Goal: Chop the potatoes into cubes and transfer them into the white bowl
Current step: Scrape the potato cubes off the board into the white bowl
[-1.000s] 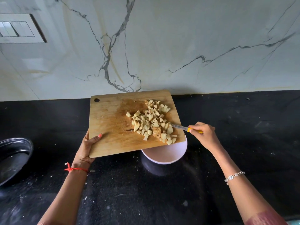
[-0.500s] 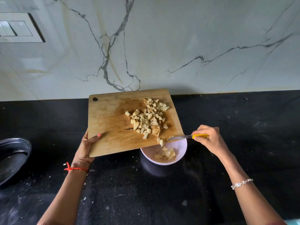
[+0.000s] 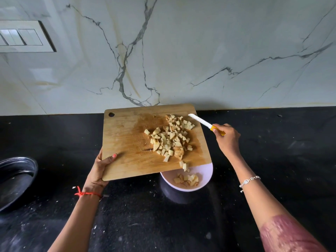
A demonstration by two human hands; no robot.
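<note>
One cutting board, one white bowl, one knife, one black pan, two hands; potato cubes too many to count.

Likely a home kitchen: black stone counter, marble backsplash, wooden chopping board.

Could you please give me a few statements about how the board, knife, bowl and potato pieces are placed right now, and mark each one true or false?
1. The left hand holds the wooden chopping board by its near left corner. True.
2. The white bowl is empty. False: some potato cubes already lie in it.
3. The right hand has a grip on a knife with a yellow handle. True.
4. The knife blade is pushing through the middle of the potato pile. False: its tip is at the pile's far right edge.
5. The board's near right corner overhangs the bowl. True.
</note>
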